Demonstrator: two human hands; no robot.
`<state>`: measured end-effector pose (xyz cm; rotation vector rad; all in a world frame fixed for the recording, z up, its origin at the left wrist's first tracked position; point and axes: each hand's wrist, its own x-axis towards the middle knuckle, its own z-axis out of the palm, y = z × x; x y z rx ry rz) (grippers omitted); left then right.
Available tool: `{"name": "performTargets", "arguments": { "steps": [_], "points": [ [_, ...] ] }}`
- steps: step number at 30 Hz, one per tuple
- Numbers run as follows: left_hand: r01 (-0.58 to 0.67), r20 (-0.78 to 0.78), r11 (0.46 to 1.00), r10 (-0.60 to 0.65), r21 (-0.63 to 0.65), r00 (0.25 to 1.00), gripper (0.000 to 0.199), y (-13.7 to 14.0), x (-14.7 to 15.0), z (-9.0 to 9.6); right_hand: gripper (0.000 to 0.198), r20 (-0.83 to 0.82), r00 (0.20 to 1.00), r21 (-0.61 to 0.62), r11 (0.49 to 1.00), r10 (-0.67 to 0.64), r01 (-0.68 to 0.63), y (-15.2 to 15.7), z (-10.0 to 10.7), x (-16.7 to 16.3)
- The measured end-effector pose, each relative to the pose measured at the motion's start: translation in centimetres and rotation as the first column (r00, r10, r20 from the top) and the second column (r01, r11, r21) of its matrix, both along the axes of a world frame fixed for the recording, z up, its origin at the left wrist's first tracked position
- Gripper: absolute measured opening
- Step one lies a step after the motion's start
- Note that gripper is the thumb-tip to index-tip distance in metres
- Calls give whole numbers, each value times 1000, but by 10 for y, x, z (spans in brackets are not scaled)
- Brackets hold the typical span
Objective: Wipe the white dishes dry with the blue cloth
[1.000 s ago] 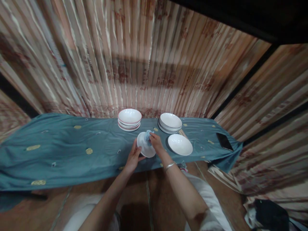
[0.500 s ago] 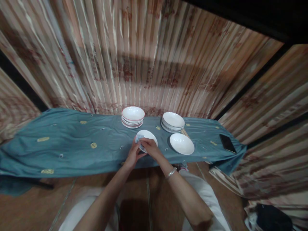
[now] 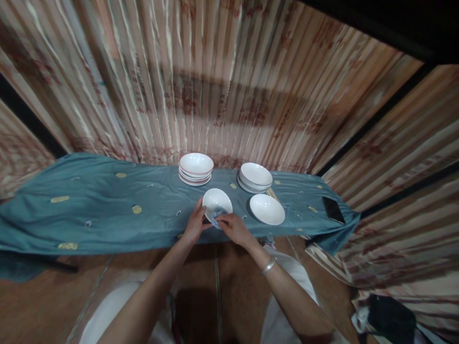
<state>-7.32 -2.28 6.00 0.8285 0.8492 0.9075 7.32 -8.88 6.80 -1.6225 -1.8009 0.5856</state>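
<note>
Bowl: we have a round glossy white bowl (image 3: 216, 198) just inside the table's (image 3: 107, 215) near edge.
Left grip: our left hand (image 3: 196, 222) is clamped on its left side.
Right grip: our right hand (image 3: 235, 229) pinches a crumpled blue cloth (image 3: 214, 220) at the near rim.
Change: half a second ago we had the cloth at the left inner wall.
Room: table runs well left to its left edge; shallow plate (image 3: 267, 209) near right; red-rimmed stack (image 3: 196, 168) and dark-rimmed stack (image 3: 255, 177) along far edge.
Surface: teal, wrinkled fabric.
</note>
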Motion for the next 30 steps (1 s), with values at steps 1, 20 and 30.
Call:
{"name": "performTargets", "arguments": {
  "steps": [1, 20, 30],
  "points": [
    [4, -4, 1000, -4, 0, 1000, 66, 0, 0, 0, 28, 63, 998, 0, 1000, 7, -7, 0, -1, 3],
    [-64, 53, 996, 68, -69, 996, 65, 2, 1, -4, 37, 169, 971, 217, 967, -171, 132, 77, -55, 10],
    [-50, 75, 996, 57, -80, 996, 61, 5, -2, -11, 34, -115, 991, 23, 998, 64, -62, 87, -41, 3]
  ]
}}
